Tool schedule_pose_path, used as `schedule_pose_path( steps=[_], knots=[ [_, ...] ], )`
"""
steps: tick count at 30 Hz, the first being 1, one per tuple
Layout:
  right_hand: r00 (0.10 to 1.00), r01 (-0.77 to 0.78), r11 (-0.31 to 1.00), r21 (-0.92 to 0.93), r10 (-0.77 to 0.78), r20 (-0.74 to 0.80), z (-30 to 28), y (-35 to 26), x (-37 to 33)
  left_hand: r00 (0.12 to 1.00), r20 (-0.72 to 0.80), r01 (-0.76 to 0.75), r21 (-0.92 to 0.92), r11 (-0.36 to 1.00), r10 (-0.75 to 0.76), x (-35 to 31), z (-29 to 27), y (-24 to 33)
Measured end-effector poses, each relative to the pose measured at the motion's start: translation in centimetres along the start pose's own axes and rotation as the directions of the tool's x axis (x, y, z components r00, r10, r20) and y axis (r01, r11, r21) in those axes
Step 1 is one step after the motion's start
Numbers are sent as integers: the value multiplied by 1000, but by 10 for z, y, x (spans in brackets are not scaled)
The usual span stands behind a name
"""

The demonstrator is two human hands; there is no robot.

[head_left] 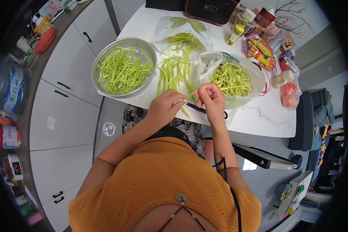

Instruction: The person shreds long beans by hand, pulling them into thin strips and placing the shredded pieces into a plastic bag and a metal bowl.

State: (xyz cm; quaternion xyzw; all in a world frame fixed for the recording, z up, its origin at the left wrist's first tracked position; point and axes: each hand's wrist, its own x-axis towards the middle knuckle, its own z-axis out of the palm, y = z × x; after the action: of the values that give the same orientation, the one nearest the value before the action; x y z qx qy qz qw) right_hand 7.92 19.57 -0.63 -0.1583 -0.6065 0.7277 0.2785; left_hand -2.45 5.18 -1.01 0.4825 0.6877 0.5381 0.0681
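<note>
Near the table's front edge, my left hand (166, 106) and my right hand (212, 101) are close together, both pinching a thin green vegetable stem (191, 94) that spans the gap between them. Under my right hand lies a dark tool with a black handle (197, 108), partly covered, so its kind is unclear. Beyond my hands, long green stems (174, 71) are spread on the white table. To the left stands a round metal basin (147, 47) holding many short stem pieces (123, 73). On the right, an open plastic bag (257, 77) holds more yellow-green pieces (232, 79).
A clear plastic bag (162, 33) lies behind the loose stems, before a dark red-trimmed appliance (212, 11). A yellow bottle (236, 34), packaged snacks (261, 52) and a bag of reddish fruit (290, 94) line the right side. White cabinets (65, 108) stand at left.
</note>
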Motion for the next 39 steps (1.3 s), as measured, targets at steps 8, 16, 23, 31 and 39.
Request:
schedule_pose_path(
  steps=[8, 16, 23, 31, 39],
  knots=[
    [997, 75, 949, -307, -72, 22, 3, 12, -19, 963, 54, 270, -216, 938, -265, -4, 10, -21],
    [905, 418, 626, -658, -352, 240, 14, 18, -21, 875, 221, 483, -475, 735, -431, -5, 7, -29],
    [945, 283, 616, -735, -311, 103, 15, 13, -11, 845, 196, 516, -543, 662, -497, 0, -1, -37],
    [991, 36, 896, -444, -89, -100, 13, 32, -6, 829, 165, 519, -586, 623, -535, 9, -18, -44],
    [963, 43, 979, -198, -94, -254, -6, 27, -4, 873, 73, 439, -549, 711, -482, 15, -26, -46]
  ],
)
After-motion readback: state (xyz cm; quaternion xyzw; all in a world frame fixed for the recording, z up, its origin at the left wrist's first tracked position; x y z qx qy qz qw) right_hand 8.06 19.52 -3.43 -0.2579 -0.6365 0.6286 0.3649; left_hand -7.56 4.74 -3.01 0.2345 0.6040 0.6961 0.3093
